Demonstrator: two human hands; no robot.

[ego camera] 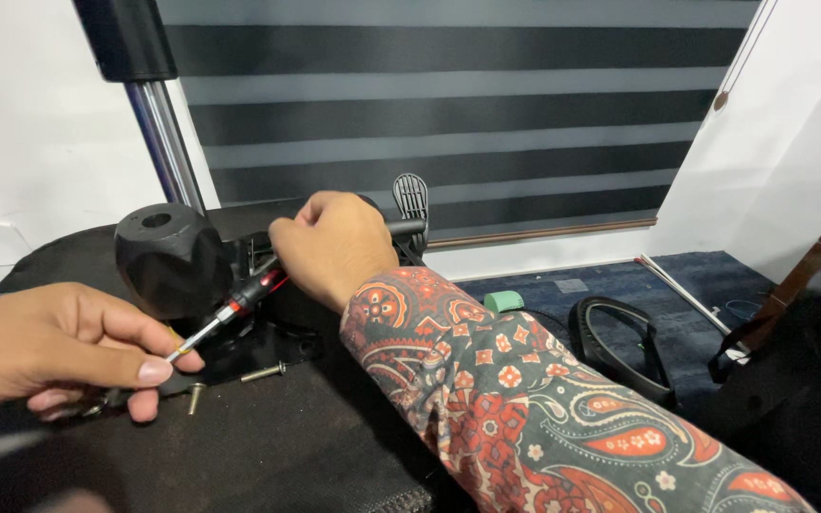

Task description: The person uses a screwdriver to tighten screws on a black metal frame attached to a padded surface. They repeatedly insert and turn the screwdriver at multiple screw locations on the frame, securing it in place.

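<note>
Right hand [333, 245] fisted, sleeved forearm extended; left hand [59, 347] fingers pinched.

— We see a red and black handle on the screwdriver [239, 302], and a silver shaft.
— Yes, and our sleeve [515, 399] is rust-red paisley with cream and dark blue. We also note the blind [448, 104] striped grey and black, and a blue carpet [620, 285].
</note>
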